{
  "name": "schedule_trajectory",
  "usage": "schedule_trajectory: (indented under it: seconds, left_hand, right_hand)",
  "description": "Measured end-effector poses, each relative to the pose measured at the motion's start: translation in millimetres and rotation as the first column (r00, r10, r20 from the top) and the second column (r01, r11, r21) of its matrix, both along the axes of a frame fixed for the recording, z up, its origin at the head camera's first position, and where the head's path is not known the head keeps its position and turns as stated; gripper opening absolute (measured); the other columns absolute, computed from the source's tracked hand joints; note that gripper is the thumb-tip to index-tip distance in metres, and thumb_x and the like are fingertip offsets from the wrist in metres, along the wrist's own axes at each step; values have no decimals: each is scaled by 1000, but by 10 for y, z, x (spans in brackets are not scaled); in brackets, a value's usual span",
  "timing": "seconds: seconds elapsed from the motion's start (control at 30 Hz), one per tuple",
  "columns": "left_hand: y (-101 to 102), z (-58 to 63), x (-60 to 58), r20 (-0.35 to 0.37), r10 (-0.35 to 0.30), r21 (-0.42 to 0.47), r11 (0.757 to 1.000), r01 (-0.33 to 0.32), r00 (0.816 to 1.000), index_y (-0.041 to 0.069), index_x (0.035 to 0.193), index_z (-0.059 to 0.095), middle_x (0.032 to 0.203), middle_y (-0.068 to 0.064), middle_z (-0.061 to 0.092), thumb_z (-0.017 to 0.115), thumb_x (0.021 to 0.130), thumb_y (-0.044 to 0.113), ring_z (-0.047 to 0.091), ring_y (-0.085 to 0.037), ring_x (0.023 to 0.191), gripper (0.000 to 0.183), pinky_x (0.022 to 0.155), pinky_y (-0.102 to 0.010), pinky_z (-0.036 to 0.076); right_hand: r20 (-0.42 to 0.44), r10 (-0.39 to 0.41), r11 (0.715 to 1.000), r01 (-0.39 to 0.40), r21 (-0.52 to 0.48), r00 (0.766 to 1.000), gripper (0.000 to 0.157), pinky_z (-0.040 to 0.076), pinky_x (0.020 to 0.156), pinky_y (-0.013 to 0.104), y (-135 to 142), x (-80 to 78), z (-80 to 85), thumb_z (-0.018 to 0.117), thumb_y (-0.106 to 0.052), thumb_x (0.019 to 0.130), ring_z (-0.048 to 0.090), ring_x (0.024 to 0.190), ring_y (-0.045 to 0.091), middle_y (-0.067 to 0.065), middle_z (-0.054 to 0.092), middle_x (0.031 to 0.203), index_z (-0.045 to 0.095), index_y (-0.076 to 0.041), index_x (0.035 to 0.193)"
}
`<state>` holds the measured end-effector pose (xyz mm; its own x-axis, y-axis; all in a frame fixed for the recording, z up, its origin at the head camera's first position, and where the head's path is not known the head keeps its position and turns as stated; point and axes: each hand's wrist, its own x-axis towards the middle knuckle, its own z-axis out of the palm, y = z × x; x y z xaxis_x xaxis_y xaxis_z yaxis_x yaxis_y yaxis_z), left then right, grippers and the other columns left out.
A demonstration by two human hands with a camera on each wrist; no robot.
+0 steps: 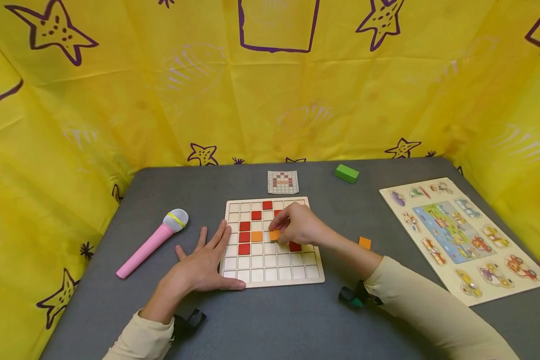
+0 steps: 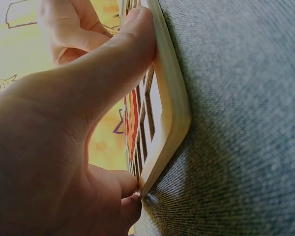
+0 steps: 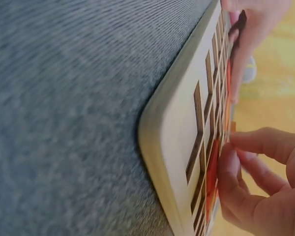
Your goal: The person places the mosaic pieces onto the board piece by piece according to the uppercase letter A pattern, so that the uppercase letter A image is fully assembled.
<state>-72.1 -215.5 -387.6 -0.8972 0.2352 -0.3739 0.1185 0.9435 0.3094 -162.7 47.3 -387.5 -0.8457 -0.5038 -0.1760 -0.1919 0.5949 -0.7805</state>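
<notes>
A wooden grid board [image 1: 270, 275] lies on the grey table with several red tiles [image 1: 244, 248] and an orange tile [image 1: 256, 236] set in its squares. My right hand [image 1: 299, 224] pinches another orange tile [image 1: 275, 235] between thumb and fingers, low over the board's middle. In the right wrist view its fingertips [image 3: 231, 145] are right at the grid. My left hand [image 1: 202, 265] lies spread at the board's left side, fingers along the edge and the thumb [image 2: 137, 34] resting on the near rim. The right hand hides some squares.
A small pattern card [image 1: 283, 182] lies behind the board, a green block [image 1: 347, 173] to its right. A loose orange tile [image 1: 364, 243] sits beside the right forearm. A pink toy microphone [image 1: 153, 244] is at left, a picture puzzle [image 1: 463, 240] at right. Yellow cloth [image 1: 270, 100] surrounds the table.
</notes>
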Motion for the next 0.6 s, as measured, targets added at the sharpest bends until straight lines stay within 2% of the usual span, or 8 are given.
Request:
schedule_trajectory:
  seconds: [0.13, 0.33, 0.6]
  left_hand:
    - [-1, -1, -3, 0, 1, -4, 1000, -1, 1000, 16, 169, 5, 178, -2, -6, 78, 68, 82, 0, -53, 159, 142, 95, -96, 1]
    - [1, 4, 0, 3, -2, -3, 1000, 2, 1000, 17, 169, 5, 178, -2, -6, 78, 68, 82, 0, -54, 158, 141, 95, -97, 1]
    - [-1, 5, 9, -1, -4, 1, 1000, 4, 1000, 16, 169, 6, 178, -2, -6, 79, 68, 81, 0, -54, 158, 141, 94, -97, 2]
  right_hand:
    - [-9, 10, 1000, -10, 16, 1000, 27, 52, 66, 26, -63, 3, 9, 82, 8, 71, 61, 75, 15, 4, 72, 82, 82, -8, 93]
    - [-26, 2, 998, 0, 67, 1000, 24, 52, 68, 26, -129, 19, 34, 84, 5, 72, 60, 76, 16, -1, 70, 79, 82, -9, 92]
    - [-80, 3, 995, 5, 95, 997, 25, 51, 68, 25, -182, 16, 11, 85, 5, 70, 61, 75, 13, -3, 71, 76, 82, -11, 89]
